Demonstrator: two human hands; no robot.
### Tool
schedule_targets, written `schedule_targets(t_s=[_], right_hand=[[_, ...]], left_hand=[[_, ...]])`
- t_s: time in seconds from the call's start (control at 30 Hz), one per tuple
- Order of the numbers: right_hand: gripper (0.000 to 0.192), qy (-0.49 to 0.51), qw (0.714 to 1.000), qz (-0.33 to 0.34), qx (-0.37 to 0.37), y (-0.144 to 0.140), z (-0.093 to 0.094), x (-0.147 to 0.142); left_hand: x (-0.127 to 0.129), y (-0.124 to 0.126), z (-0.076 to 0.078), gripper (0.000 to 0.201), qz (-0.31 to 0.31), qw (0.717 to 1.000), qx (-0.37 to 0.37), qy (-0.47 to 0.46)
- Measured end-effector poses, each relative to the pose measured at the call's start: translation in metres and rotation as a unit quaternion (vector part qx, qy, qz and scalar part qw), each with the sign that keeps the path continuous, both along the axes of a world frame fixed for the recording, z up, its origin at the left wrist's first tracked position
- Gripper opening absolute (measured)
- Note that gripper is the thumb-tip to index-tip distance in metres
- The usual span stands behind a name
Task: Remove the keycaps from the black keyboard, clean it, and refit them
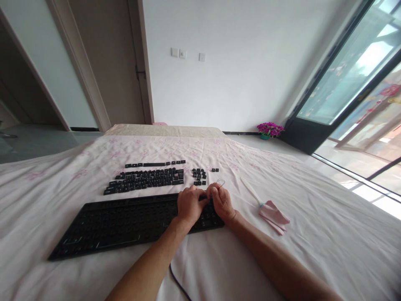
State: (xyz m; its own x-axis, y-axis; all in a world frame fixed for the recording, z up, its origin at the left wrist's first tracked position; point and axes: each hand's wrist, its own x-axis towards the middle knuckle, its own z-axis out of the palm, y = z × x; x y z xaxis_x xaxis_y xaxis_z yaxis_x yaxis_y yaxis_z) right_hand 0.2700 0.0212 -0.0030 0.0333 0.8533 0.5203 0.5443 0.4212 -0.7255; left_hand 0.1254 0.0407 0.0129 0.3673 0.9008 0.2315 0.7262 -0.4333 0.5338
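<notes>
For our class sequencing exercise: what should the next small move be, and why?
Probably work the wire loop in the right hand under a number-pad keycap: both it and the left hand meet at the keyboard's right end, where keycaps seem to remain, while loose keycaps lie in rows beyond.

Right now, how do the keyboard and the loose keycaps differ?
The keyboard is one long slab; the loose keycaps are many small pieces. The left hand and right hand are at the keyboard's right end, while the keycaps lie beyond it. Both are black and rest on pale cloth.
</notes>
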Motion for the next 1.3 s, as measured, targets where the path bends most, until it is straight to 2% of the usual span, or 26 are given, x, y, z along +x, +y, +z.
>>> schedule_targets(t_s=[0.3,0.47,0.53,0.63,0.77,0.87,1.07,1.17,1.3], right_hand=[[0.039,-0.013,0.999,0.01,0.044,-0.004,-0.006,0.003],[0.04,-0.014,0.999,0.018,0.044,-0.006,0.001,0.002],[0.04,-0.044,0.997,0.023,0.057,-0.008,0.006,0.001],[0.037,-0.141,0.983,0.045,0.104,-0.01,0.012,0.0],[0.028,-0.217,0.956,0.111,0.162,-0.011,0.016,-0.002],[0.023,-0.201,0.952,0.139,0.182,-0.009,0.015,-0.004],[0.025,-0.161,0.957,0.154,0.185,-0.01,0.015,-0.006],[0.026,-0.149,0.97,0.102,0.161,-0.01,0.016,-0.005],[0.027,-0.094,0.991,-0.072,0.055,-0.002,0.018,0.005]], left_hand=[[0.002,0.0,-0.001,0.015,0.001,1.0,-0.007,-0.009],[0.002,0.002,-0.004,0.018,-0.009,1.0,0.013,-0.023],[0.001,0.003,-0.005,0.022,-0.002,1.0,0.005,-0.028],[0.0,0.004,-0.004,0.022,0.009,0.999,-0.024,-0.035],[-0.003,0.004,0.0,0.017,0.01,0.999,-0.046,-0.023],[-0.004,0.004,0.0,0.018,0.012,0.998,-0.06,-0.029],[-0.003,0.006,-0.004,0.018,0.021,0.994,-0.074,-0.072],[-0.002,0.007,-0.005,0.019,0.025,0.992,-0.081,-0.093],[-0.003,0.006,-0.007,0.026,0.032,0.984,-0.086,-0.152]])
